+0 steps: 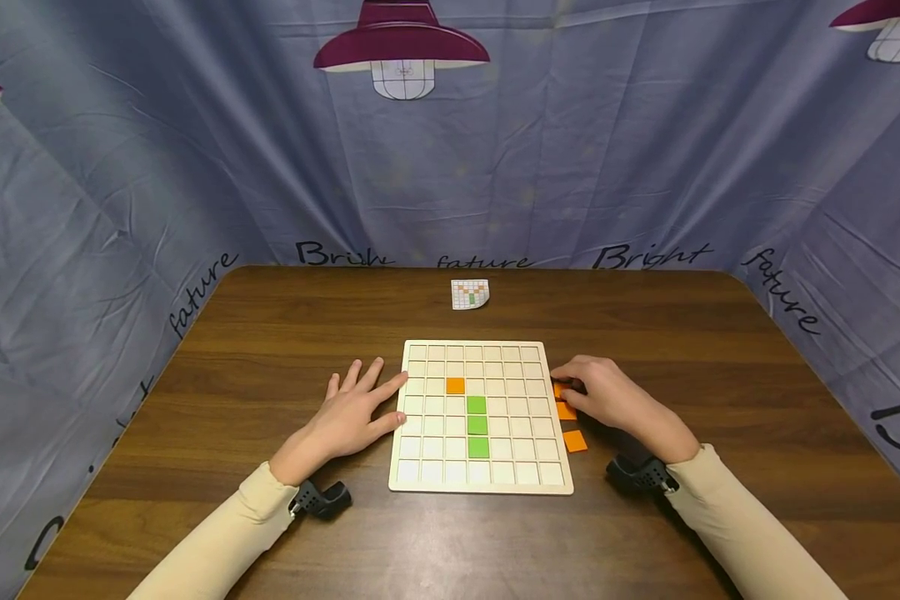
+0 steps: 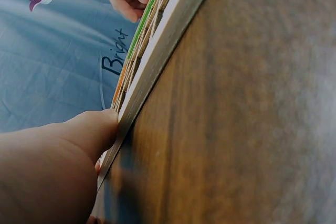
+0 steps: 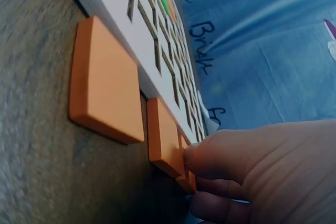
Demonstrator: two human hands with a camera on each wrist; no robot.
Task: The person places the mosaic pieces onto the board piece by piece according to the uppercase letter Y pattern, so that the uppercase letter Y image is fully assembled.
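Note:
A pale wooden grid board (image 1: 480, 488) lies on the table, with three green tiles (image 1: 477, 425) in one column and one orange tile (image 1: 455, 386) up and left of them. My left hand (image 1: 343, 423) is spread flat beside the board, thumb and index fingertip touching its left edge. At the right edge, my right hand (image 1: 607, 396) pinches the farthest loose orange tile (image 3: 188, 182) between thumb and curled fingers, partly hiding it. Two more orange tiles lie nearer me, a middle one (image 3: 167, 140) close to the thumb and a near one (image 3: 113, 85) apart from it.
A small paper (image 1: 469, 294) printed with a coloured grid pattern lies beyond the board, near the back of the brown wooden table (image 1: 307, 308). A blue-grey curtain (image 1: 570, 150) hangs around the table's back and sides. Each wrist wears a black camera mount (image 1: 322, 500).

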